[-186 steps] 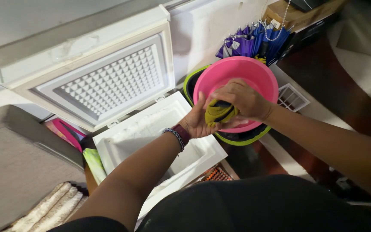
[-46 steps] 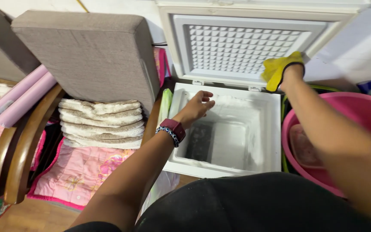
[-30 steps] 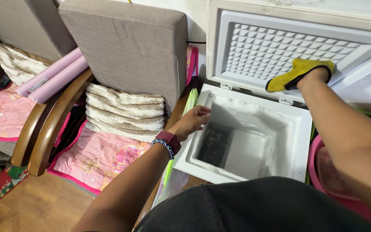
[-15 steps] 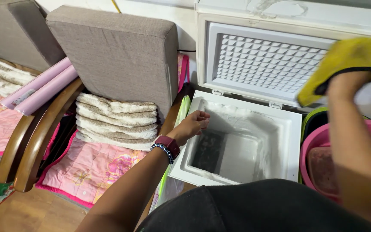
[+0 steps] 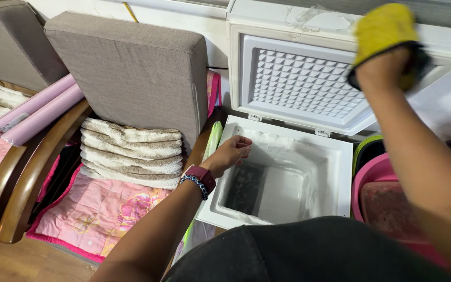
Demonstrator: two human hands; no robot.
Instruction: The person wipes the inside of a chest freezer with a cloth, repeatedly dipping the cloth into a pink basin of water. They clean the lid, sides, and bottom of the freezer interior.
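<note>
Two hands up: our left hand [image 5: 230, 152] rests open on the freezer [image 5: 340, 156] rim, mid-frame. Right hand [image 5: 384, 65] grips a yellow cloth [image 5: 382, 28] against the lid [image 5: 298, 78], upper right, higher than before. Pink basin [image 5: 364, 177] right; cushion [image 5: 126, 68], towels [image 5: 129, 154] left.

Folded towels [image 5: 130, 151] left of chest freezer [image 5: 283, 175], basin [image 5: 392, 209] right.

right hand [image 5: 387, 65] motion-blurred under yellow cloth [image 5: 382, 28], pink basin [image 5: 377, 177] cut off by right forearm, grip unclear
</note>
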